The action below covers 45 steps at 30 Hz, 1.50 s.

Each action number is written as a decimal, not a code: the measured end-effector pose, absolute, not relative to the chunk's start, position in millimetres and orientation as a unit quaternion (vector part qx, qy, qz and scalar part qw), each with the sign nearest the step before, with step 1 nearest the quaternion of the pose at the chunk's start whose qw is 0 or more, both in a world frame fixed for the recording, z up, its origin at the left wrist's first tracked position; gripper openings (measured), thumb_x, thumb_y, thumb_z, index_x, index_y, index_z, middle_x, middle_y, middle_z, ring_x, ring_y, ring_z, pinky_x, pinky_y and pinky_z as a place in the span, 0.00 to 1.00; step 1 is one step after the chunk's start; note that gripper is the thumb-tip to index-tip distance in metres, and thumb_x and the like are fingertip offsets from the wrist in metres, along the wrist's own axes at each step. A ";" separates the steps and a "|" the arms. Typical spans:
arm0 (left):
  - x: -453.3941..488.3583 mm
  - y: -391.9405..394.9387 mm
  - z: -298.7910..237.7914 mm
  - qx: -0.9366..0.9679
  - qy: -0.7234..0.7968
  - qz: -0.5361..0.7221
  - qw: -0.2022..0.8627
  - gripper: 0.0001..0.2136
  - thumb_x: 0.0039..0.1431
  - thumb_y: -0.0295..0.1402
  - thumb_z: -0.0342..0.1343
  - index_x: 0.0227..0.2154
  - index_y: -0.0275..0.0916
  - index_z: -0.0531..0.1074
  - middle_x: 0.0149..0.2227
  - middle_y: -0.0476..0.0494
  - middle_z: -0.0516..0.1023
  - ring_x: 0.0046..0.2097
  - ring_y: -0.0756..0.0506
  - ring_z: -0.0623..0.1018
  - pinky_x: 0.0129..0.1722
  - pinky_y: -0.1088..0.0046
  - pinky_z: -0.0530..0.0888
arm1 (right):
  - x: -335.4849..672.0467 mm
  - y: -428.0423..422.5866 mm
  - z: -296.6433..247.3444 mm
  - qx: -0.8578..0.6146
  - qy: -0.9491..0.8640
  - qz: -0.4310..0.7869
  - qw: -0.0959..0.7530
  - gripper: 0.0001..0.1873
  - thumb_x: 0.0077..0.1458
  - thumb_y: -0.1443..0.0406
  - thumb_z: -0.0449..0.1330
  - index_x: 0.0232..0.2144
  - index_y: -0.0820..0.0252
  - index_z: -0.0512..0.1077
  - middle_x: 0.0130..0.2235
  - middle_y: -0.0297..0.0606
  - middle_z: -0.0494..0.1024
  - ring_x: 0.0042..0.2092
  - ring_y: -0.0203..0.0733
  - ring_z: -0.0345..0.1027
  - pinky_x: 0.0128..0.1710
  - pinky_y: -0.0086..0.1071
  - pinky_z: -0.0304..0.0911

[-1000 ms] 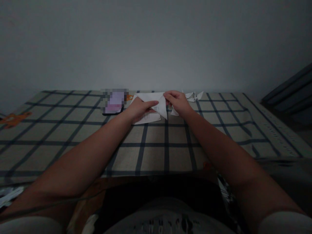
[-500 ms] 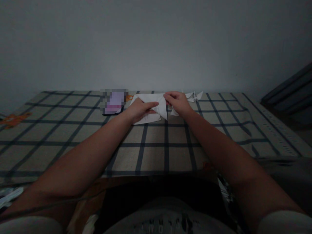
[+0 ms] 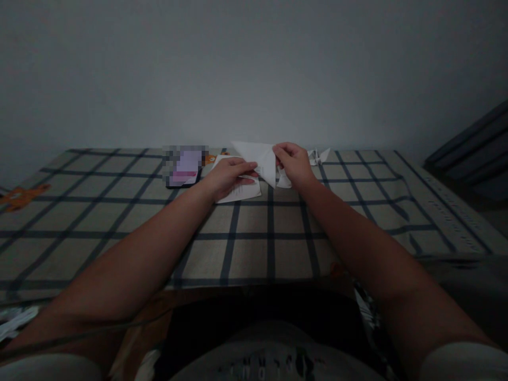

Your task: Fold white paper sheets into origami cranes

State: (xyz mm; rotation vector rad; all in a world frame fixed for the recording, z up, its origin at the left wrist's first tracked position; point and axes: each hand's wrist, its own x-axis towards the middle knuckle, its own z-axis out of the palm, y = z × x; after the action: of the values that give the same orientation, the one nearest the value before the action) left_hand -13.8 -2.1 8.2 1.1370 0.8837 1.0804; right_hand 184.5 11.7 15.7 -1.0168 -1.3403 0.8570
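Observation:
A folded sheet of white paper (image 3: pixel 260 156), triangular in outline, is held up between my two hands. My left hand (image 3: pixel 230 177) pinches its lower left edge between thumb and fingers. At the upper right corner, my right hand (image 3: pixel 292 161) grips it with thumb and bent fingers. Beneath my left hand lies more white paper (image 3: pixel 240 191) with faint print, flat on the cloth. Another piece of white paper (image 3: pixel 284 180) shows partly behind my right hand. Just right of that hand rests a folded paper figure (image 3: pixel 318 156) with pointed ends.
A phone (image 3: pixel 184 168) with a lit, partly blurred screen lies left of the papers. The checked tablecloth (image 3: pixel 248 254) covers the table, with orange printed figures, one (image 3: pixel 24 197) at the far left. Behind the table rises a plain wall (image 3: pixel 254 69). A dark slatted object (image 3: pixel 476 145) stands at right.
Both hands have lifted the folded paper slightly off the papers below, tilting it so its left corner points up and away. The right hand has moved a little up and right.

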 end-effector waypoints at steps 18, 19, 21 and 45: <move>-14.5 -3.5 9.3 0.506 0.394 0.471 0.606 0.08 0.55 0.30 0.71 0.27 0.34 0.79 0.30 0.43 0.82 0.31 0.50 0.81 0.32 0.77 0.80 | 188.3 11.4 16.9 -0.447 -0.575 0.324 0.605 0.11 0.62 0.58 0.66 0.31 0.59 0.76 0.26 0.30 0.72 0.29 0.34 0.65 0.33 0.30 0.65; -14.7 -2.5 8.9 0.502 0.398 0.482 0.598 0.08 0.55 0.30 0.70 0.26 0.34 0.77 0.29 0.44 0.81 0.30 0.51 0.80 0.31 0.77 0.80 | 187.7 11.5 16.1 -0.445 -0.578 0.325 0.602 0.11 0.62 0.58 0.66 0.31 0.59 0.76 0.26 0.31 0.72 0.29 0.34 0.65 0.33 0.29 0.65; -15.1 -0.5 8.0 0.498 0.398 0.503 0.583 0.08 0.54 0.29 0.70 0.25 0.35 0.75 0.27 0.47 0.79 0.29 0.52 0.79 0.29 0.78 0.79 | 186.4 12.1 14.1 -0.443 -0.582 0.326 0.599 0.11 0.63 0.58 0.66 0.31 0.59 0.76 0.26 0.31 0.73 0.28 0.33 0.65 0.32 0.29 0.65; -20.5 6.8 13.1 0.535 0.410 0.523 0.522 0.07 0.49 0.28 0.66 0.21 0.35 0.74 0.21 0.51 0.73 0.23 0.54 0.72 0.24 0.81 0.69 | 199.7 16.4 14.6 -0.415 -0.562 0.507 0.505 0.16 0.60 0.53 0.69 0.35 0.60 0.78 0.31 0.33 0.79 0.27 0.30 0.67 0.24 0.24 0.57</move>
State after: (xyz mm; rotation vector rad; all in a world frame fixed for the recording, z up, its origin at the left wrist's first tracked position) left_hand -20.5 6.8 13.1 1.2808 0.9822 1.2521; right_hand 199.7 16.4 14.6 -1.0013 -1.3548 1.2234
